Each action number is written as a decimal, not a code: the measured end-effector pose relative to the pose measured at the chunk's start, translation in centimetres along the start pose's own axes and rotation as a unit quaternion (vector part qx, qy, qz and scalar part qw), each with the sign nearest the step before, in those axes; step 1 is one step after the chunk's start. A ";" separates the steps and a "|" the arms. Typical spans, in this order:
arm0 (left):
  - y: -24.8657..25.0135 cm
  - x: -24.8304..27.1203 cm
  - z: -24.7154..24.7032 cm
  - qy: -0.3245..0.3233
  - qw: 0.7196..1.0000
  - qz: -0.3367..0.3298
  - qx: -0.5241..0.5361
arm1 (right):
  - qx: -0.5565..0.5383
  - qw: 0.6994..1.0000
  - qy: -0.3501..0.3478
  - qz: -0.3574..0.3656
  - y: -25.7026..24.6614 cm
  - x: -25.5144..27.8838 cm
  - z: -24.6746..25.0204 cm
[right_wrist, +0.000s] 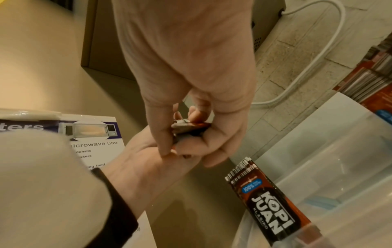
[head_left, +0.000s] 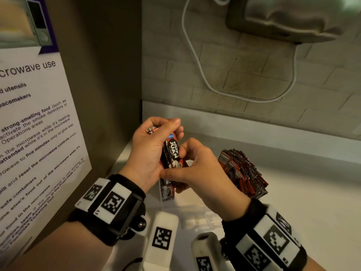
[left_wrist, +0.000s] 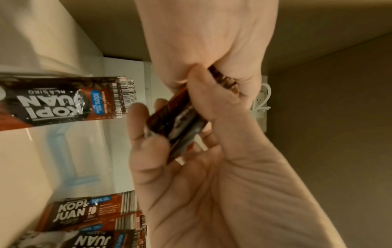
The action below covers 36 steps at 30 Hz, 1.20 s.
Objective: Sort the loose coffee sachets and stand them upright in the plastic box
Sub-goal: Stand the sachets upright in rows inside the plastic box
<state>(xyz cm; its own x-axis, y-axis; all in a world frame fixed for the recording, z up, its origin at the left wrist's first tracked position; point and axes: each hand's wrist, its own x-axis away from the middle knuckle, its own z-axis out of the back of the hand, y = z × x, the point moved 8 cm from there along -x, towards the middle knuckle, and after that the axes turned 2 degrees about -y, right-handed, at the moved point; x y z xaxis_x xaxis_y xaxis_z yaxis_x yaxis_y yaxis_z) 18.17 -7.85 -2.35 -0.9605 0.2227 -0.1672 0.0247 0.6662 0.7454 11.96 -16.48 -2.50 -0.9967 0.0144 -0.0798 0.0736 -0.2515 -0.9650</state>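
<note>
**Both hands on a bundle of sachets**

The left hand (head_left: pixel 148 151) gripped a bundle of sachets (head_left: pixel 172 151) above the tabletop (head_left: pixel 312 202). The right hand (head_left: pixel 197 167) pinched the bundle's lower end, fingers curled round it. Below them, the box (right_wrist: pixel 339 167) held 1 sachet (right_wrist: pixel 269 203), apparently upright against its wall. A stack of sachets (head_left: pixel 242 173) stood to the right.

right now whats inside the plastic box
One small bunch of Kopi Juan sachets stands upright against a wall of the clear plastic box. The rest of what shows looks bare. In the head view both hands cover most of the box, so its near end is unseen.
</note>
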 end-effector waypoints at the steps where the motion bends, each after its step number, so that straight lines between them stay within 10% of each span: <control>1: -0.1 0.0 0.1 -0.002 1.000 0.001 -0.003 | 0.002 1.000 0.003 0.000 0.0 -0.1 0.0; 11: -3.2 1.7 -0.5 -0.070 0.989 0.118 -0.052 | -0.075 0.995 0.061 0.015 -0.3 -0.7 1.1; 18: -2.3 0.9 1.0 -0.009 0.995 0.096 -0.034 | -0.009 0.994 0.100 0.042 -0.4 -1.4 2.4; 36: -1.4 1.2 3.2 -0.004 0.991 0.076 -0.110 | -0.258 0.953 0.156 -0.022 0.6 -1.8 4.4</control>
<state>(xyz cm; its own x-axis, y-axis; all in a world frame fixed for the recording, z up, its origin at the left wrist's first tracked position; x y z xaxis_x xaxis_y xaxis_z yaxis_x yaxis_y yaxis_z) 17.87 -6.19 -5.69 -0.9481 0.3147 -0.0454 0.1083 0.4539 0.8844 13.64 -20.97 -1.86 -0.9469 0.3204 -0.0284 0.1182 0.2646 -0.9571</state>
